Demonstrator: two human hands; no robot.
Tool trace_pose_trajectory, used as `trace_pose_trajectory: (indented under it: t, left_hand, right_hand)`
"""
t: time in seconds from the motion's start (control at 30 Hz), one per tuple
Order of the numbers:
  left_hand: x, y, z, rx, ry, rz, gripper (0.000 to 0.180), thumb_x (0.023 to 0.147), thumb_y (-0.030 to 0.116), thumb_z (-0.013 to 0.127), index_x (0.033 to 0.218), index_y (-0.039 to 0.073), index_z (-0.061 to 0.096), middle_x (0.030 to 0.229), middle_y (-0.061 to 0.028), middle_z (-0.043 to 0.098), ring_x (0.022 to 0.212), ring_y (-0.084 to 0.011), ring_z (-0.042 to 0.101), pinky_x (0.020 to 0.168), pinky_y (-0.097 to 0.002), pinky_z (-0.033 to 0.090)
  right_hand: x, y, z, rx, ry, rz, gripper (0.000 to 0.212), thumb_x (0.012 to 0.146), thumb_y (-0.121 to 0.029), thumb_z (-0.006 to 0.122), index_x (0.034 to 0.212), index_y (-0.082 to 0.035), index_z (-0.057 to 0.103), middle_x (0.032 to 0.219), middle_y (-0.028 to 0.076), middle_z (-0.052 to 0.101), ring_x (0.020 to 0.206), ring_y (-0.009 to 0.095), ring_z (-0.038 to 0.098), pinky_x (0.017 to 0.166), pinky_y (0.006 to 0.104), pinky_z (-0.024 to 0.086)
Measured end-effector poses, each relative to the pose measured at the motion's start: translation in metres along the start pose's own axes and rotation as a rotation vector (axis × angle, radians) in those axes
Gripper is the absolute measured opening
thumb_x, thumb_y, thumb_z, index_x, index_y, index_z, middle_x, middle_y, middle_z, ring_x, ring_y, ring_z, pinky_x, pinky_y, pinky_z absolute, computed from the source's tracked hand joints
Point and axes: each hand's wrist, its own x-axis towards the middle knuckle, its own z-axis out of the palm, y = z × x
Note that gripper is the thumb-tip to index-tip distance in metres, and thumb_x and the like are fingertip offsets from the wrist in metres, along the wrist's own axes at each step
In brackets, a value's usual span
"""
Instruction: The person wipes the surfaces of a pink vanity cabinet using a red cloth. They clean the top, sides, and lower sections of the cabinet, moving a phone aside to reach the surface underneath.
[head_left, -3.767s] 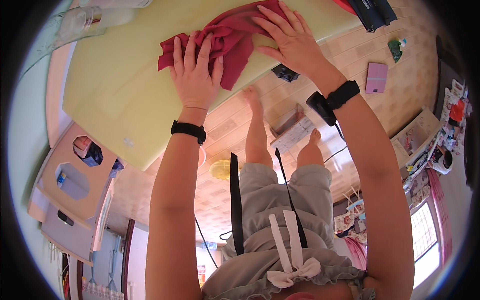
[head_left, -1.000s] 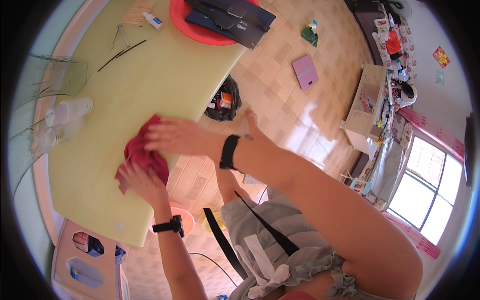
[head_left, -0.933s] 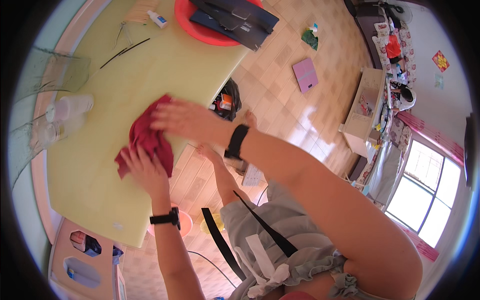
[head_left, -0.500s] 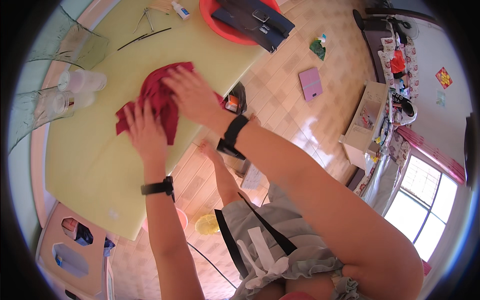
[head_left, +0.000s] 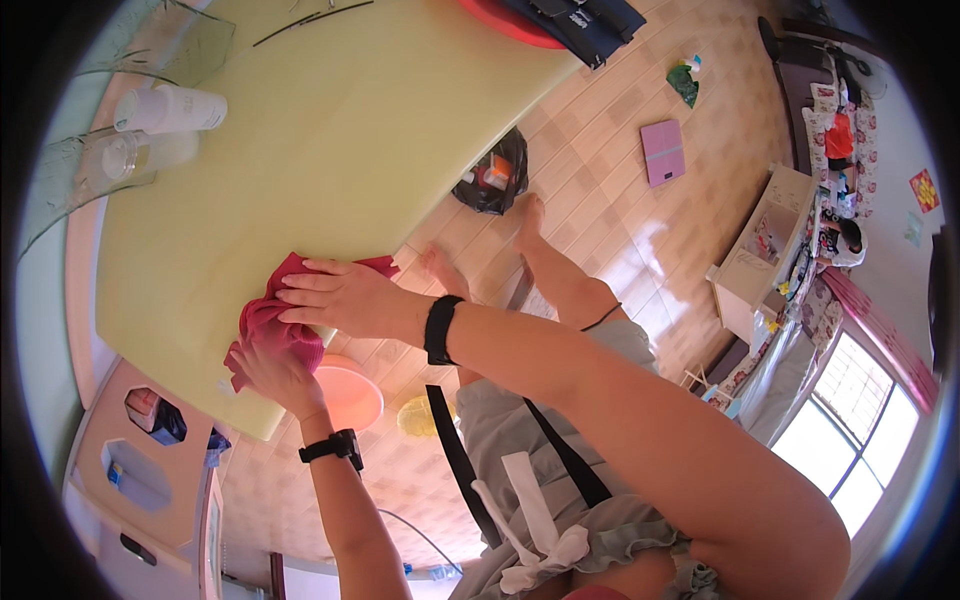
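Note:
A crumpled dark red cloth [head_left: 268, 314] lies at the near edge of the pale yellow-green tabletop [head_left: 300, 160], with one corner reaching toward that edge. My right hand [head_left: 350, 298] rests on its upper side, fingers stretched out and slightly spread. At the cloth's lower side is my left hand [head_left: 275, 378], fingers extended over the fabric and partly blurred. Both palms press down on the cloth rather than wrapping round it. Each wrist carries a dark band.
Translucent cups [head_left: 170, 108] stand by the glass at the table's left. Black sticks [head_left: 312, 22] lie at the far side, near a red basin [head_left: 515, 25] bearing a dark bag [head_left: 580, 25]. On the floor are a black bag [head_left: 495, 172], a pink basin [head_left: 350, 392] and a pink scale [head_left: 661, 152].
Both hands have slid the red cloth across the tabletop toward me, to its near corner. The view has shifted, showing more of the pink basin and the black bag.

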Motion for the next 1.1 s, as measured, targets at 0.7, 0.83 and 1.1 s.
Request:
trace_pose_trajectory:
  t: [0.7,0.83,1.1]
  left_hand:
    - [0.009,0.124,0.032,-0.052,0.255,0.089,0.042,0.086,0.022,0.051,0.124,0.004,0.05,0.131,-0.0177,0.046,0.128,-0.0387,0.035,0.106,-0.0517,0.022]
    - [0.016,0.173,0.044,-0.032,0.287,0.099,0.038,0.086,0.023,0.053,0.122,0.009,0.053,0.13,-0.0114,0.049,0.126,-0.0376,0.039,0.103,-0.0514,0.026]
    - [0.021,0.191,0.049,-0.032,0.38,0.204,0.043,0.08,0.031,0.064,0.12,0.018,0.056,0.127,-0.0067,0.053,0.119,-0.0331,0.046,0.098,-0.0499,0.033]
  right_hand:
    - [-0.046,0.129,-0.071,-0.153,-0.082,-0.285,0.043,0.083,-0.025,0.052,0.126,-0.029,0.051,0.13,-0.003,0.052,0.124,0.013,0.044,0.109,0.0364,0.027]
    - [-0.06,0.174,-0.105,-0.159,-0.032,-0.358,0.044,0.078,-0.026,0.061,0.121,-0.026,0.055,0.125,-0.003,0.054,0.119,0.015,0.048,0.104,0.0346,0.034]
    - [-0.058,0.188,-0.14,-0.081,-0.05,-0.429,0.039,0.081,-0.02,0.061,0.119,-0.013,0.057,0.124,0.008,0.053,0.123,0.029,0.043,0.1,0.0396,0.037]
